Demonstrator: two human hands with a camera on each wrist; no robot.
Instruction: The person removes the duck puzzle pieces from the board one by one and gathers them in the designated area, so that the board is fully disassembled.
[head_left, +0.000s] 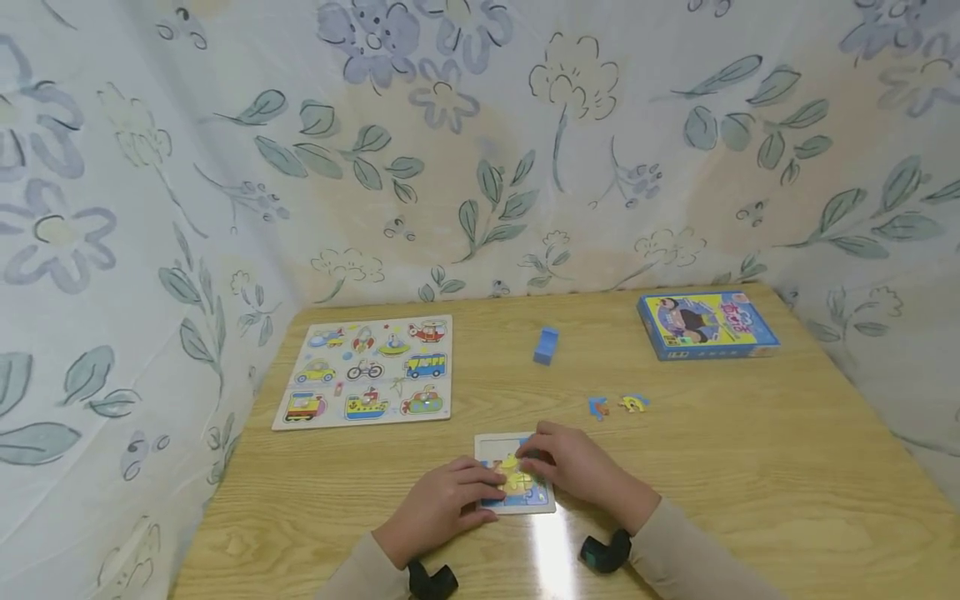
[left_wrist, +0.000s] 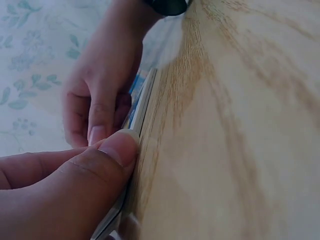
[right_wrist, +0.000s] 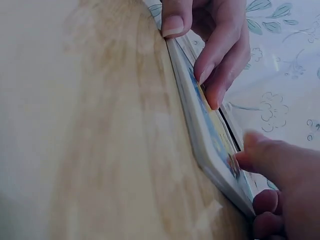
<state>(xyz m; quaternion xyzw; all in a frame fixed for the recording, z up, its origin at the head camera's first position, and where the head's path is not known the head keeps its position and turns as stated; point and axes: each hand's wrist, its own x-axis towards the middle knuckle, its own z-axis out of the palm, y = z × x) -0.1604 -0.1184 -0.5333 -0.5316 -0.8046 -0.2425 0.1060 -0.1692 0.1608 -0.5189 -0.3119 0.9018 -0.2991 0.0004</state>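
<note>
A small jigsaw puzzle [head_left: 534, 498] in a pale square tray lies on the table, with blue and yellow pieces fitted in its lower part and bare backing along its top. My left hand [head_left: 448, 502] holds the tray at its left side, fingers over the pieces and thumb by the near edge. From the right, my right hand [head_left: 576, 467] reaches over the puzzle, thumb and fingertips together at a puzzle piece [right_wrist: 233, 164] that they mostly hide. Beyond that hand lie a loose blue-and-orange piece [head_left: 598, 407] and a yellow piece [head_left: 633, 403].
At the back left lies a larger picture board [head_left: 382, 372] with vehicles on it. A blue block [head_left: 546, 346] stands near the middle back. A blue and yellow box [head_left: 708, 325] lies at the back right. Flowered cloth [head_left: 480, 167] hangs behind the wooden table [head_left: 750, 467].
</note>
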